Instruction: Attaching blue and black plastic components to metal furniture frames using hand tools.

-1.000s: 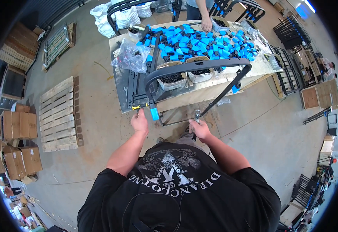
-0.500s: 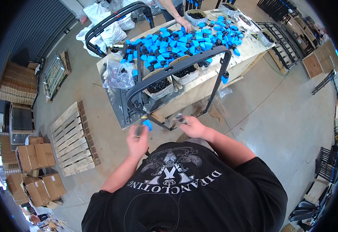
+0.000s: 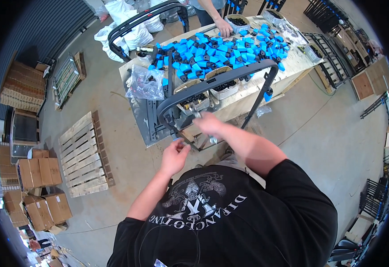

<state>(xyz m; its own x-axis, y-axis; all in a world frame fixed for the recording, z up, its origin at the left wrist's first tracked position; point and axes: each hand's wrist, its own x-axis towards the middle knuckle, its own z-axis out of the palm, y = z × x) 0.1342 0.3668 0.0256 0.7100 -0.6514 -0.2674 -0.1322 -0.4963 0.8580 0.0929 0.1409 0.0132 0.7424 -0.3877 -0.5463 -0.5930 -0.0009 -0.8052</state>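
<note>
A dark grey U-shaped metal frame [image 3: 216, 80] stands against the near edge of a wooden table [image 3: 243, 102]; one of its ends carries a blue cap [image 3: 268, 94]. My right hand [image 3: 210, 124] is blurred just below the frame's bar, closed on a small shiny metal tool [image 3: 197, 114]. My left hand [image 3: 174, 155] hangs lower, off the frame, with its fingertips curled together; whether they pinch something is unclear. Several blue plastic parts [image 3: 216, 49] cover the tabletop. Small boxes of black parts [image 3: 194, 98] sit behind the bar.
Another person's hand [image 3: 224, 30] reaches onto the table's far side. A clear bag of parts [image 3: 145, 82] lies at the table's left end, a second black frame [image 3: 145, 18] and white sacks [image 3: 127, 26] beyond. On the floor to the left are a wooden pallet [image 3: 85, 153] and cardboard boxes [image 3: 38, 171].
My left hand has let go of the frame's capped end and dropped lower. My right hand has swung up and left toward the bar with the tool. The view has tilted.
</note>
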